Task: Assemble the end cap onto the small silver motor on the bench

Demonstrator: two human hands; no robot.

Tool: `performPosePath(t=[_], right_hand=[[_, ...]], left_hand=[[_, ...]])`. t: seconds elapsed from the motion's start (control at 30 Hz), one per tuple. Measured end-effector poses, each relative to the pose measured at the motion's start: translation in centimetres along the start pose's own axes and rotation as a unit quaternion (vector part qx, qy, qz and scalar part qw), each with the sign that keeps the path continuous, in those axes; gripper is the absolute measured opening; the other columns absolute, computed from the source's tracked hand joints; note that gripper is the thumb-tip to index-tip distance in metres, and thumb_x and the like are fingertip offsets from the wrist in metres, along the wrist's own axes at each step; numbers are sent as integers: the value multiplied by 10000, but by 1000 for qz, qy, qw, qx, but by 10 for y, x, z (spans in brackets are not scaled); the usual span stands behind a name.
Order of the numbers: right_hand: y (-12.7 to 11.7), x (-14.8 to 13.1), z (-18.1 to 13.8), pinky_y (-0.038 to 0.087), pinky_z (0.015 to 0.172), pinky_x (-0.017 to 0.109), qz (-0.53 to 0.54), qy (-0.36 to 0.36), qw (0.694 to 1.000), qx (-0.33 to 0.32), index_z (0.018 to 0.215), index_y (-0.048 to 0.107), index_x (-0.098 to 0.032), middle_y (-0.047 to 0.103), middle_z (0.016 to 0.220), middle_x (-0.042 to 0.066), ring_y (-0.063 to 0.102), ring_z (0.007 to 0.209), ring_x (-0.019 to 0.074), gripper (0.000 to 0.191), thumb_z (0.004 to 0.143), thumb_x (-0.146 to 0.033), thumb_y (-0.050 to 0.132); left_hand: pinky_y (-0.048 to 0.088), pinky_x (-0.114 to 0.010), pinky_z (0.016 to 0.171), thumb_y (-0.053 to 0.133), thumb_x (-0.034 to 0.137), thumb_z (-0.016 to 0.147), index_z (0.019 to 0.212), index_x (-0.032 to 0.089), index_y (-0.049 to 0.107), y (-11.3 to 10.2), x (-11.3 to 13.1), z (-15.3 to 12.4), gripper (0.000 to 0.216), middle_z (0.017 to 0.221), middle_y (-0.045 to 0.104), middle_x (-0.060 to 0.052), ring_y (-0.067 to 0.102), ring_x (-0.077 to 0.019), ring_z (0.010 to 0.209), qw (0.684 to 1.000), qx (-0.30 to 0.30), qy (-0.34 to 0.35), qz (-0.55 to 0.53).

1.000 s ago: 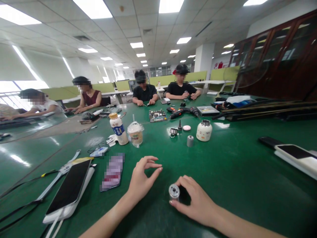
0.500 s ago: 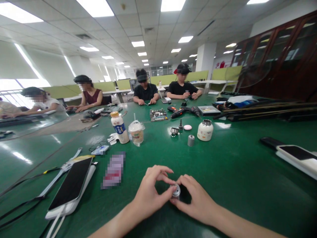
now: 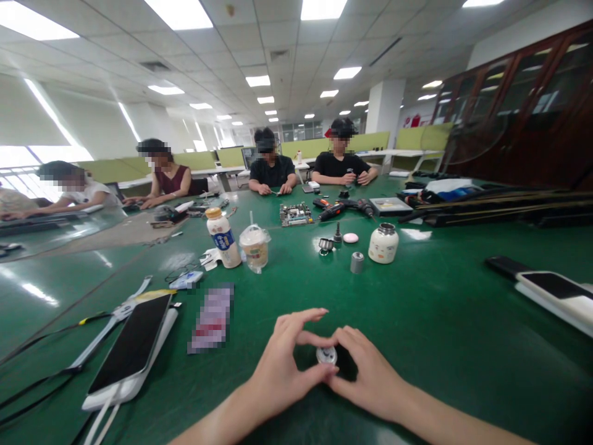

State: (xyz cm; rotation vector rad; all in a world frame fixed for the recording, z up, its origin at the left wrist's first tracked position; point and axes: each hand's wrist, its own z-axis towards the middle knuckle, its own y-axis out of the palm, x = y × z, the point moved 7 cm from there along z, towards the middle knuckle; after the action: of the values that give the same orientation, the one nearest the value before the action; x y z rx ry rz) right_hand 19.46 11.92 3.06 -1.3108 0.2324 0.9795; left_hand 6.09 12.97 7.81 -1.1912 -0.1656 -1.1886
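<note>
A small round silver metal cylinder (image 3: 327, 355) stands between my hands at the front of the green table, its light top face turned up with dark marks on it. From the left, my left hand (image 3: 290, 355) has its thumb at the near rim and a finger at the far rim. The other fingers of that hand are raised. My right hand (image 3: 365, 368) curls round the cylinder's right side, thumb in front and fingertips behind. Its lower part is hidden. Farther up the table is a similar grey cylinder (image 3: 356, 262), apart from both hands.
Beyond stand a white jar (image 3: 383, 243), a plastic cup (image 3: 256, 250) and a milk bottle (image 3: 224, 240). A phone (image 3: 132, 343) with cables lies left, a white device (image 3: 553, 287) right. Farther back are a circuit board (image 3: 296, 214) and power drills (image 3: 345, 208). Several people sit around.
My left thumb has shifted from the cylinder's top to its near rim, so more of the top face shows. My right hand has hardly moved.
</note>
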Motion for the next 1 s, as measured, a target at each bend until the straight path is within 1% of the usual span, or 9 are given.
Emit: performPosePath(t=[0.07,0.13,0.3,0.43,0.53,0.63,0.83,0.9,1.0], right_hand=[[0,-1,0,402,759,339,4,0,1000,-5,917,546,-214,597,897,13,539,857,211,195,771,-191,673],[-1,-2,0,402,756,338,6,3,1000,-11,897,552,-216,599,887,11,542,854,211,156,795,-225,669],[0,-1,1,405,758,345,1,5,1000,-1,895,548,-209,591,886,18,542,847,212,160,802,-245,673],[1,1,0,410,762,345,6,9,1000,-5,934,559,-215,591,906,20,544,864,215,169,814,-260,669],[1,1,0,412,767,352,3,19,1000,-10,924,559,-210,593,903,24,543,867,219,186,804,-277,684],[0,0,0,412,770,354,-2,24,1000,-14,897,556,-207,595,896,23,541,861,219,190,794,-288,694],[-2,-1,1,419,764,346,-4,36,999,-20,888,555,-214,598,897,20,547,854,216,185,792,-288,694],[-3,-2,2,420,766,345,-4,35,999,-20,887,554,-217,600,899,19,548,857,215,184,792,-285,695],[-2,-1,1,421,764,343,-4,33,999,-19,888,553,-216,600,894,18,548,852,213,183,793,-281,694]], left_hand=[[415,-400,909,855,270,664,1253,263,475,-3,-3,1,701,746,736,24,625,-262,1021,1000,19,-13,0],[429,-395,865,871,323,636,1215,247,484,-7,-5,1,701,668,711,37,646,-260,931,999,44,-21,-9],[380,-396,975,781,225,753,1218,285,493,-1,-3,-2,551,1025,743,-4,581,-240,1134,1000,11,-6,3],[405,-362,948,719,176,807,1198,290,517,3,-2,-5,454,930,759,26,607,-215,1100,1000,10,-12,-6],[423,-369,915,736,236,805,1110,265,549,-9,-8,1,358,875,764,13,646,-226,1023,997,77,-3,4],[418,-411,923,731,270,811,1047,239,573,-28,-32,11,286,902,768,-21,660,-249,1007,987,144,-23,61],[445,-457,914,715,231,808,1040,213,581,-32,-95,22,268,827,783,-12,670,-272,1026,987,78,-89,111],[440,-462,921,725,239,801,1018,207,597,-30,-96,20,254,812,783,-17,682,-272,1002,987,82,-88,104],[432,-447,935,738,282,796,988,207,611,-29,-76,17,243,817,776,-21,699,-256,964,989,114,-69,69]])
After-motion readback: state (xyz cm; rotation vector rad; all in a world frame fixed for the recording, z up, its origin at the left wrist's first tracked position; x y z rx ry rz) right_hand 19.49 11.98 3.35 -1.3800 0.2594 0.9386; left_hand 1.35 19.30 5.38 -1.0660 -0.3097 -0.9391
